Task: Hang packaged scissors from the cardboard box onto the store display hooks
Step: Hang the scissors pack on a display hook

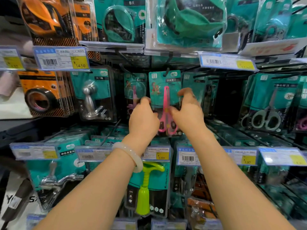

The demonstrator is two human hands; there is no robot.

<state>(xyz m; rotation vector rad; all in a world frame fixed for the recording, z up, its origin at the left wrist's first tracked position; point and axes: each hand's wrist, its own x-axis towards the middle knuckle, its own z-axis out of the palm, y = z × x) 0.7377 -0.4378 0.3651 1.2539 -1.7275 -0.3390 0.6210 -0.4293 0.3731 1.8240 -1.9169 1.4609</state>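
Observation:
A teal card pack of pink scissors [164, 90] hangs at the middle of the display, its top hole on a black display hook [166, 72]. My left hand [143, 118] grips the pack's left edge. My right hand [187, 112] pinches its right edge, thumb and forefinger curled round it. Just behind and to the left hangs another pack of pink scissors [135, 90]. The cardboard box is out of view.
Packs of grey scissors [269, 103] hang at the right, a door stopper pack [93, 95] and black tape [39, 98] at the left. Price tag rails [61, 58] jut out above and below. A green hammer pack [147, 188] hangs under my left wrist. Tape measures hang overhead.

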